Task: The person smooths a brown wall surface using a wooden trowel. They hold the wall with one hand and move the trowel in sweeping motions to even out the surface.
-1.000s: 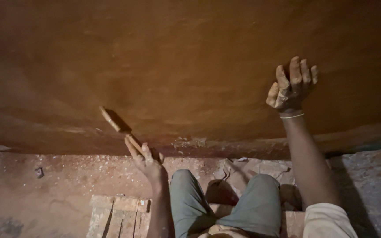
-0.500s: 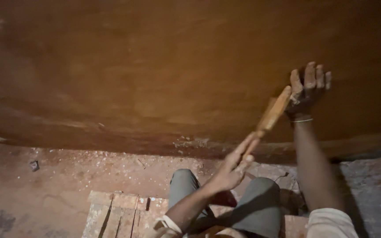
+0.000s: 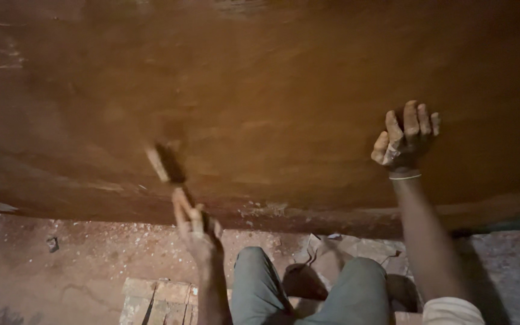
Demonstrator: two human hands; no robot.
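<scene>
Head view: left hand (image 3: 197, 232), lower centre-left, fingers clenched round 1 brush (image 3: 165, 164) — bristle end blurred, up against the brown wall (image 3: 272, 90). Right hand (image 3: 405, 137), mid-right, fingers loosely curled, tips pressed to the wall, holding nothing. 2 knees at bottom — 1 wooden pallet (image 3: 157, 298) under them.

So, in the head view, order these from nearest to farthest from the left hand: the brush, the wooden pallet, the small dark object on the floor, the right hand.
1. Brush: held in the left hand, head against the wall.
2. Wooden pallet: just below, on the floor.
3. Small dark object: on the floor, far left.
4. Right hand: pressed on the wall, far right.
</scene>
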